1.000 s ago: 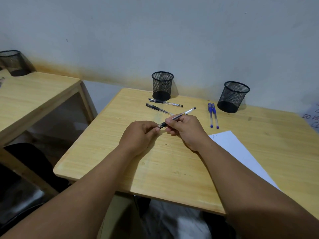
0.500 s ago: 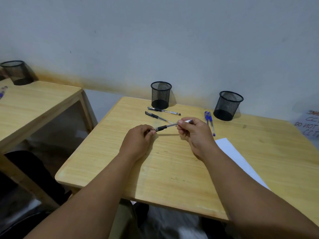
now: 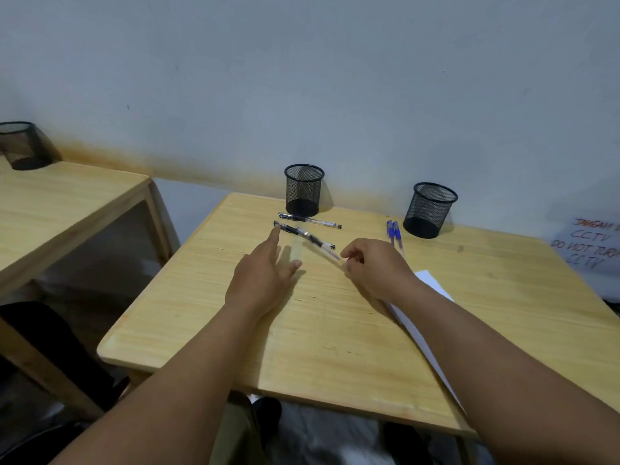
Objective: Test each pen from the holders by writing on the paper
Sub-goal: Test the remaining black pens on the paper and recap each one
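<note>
My right hand pinches the clear end of a black pen, which is blurred and slants up-left, low over the wooden table. Its dark front part overlaps a second black pen lying on the table. My left hand hovers with fingers spread and holds nothing; its index fingertip is close to the left end of that lying pen. A third black pen lies in front of the left mesh holder. Two blue pens lie beside the right mesh holder. The white paper lies partly under my right forearm.
A second wooden table stands at the left with another mesh holder on it, a gap between the tables. The wall is right behind the holders. A handwritten sign leans at the far right.
My left hand has let go of the pen and opened, reaching up toward the lying pen. My right hand now holds the pen alone, swung lower and toward the lying pens.
</note>
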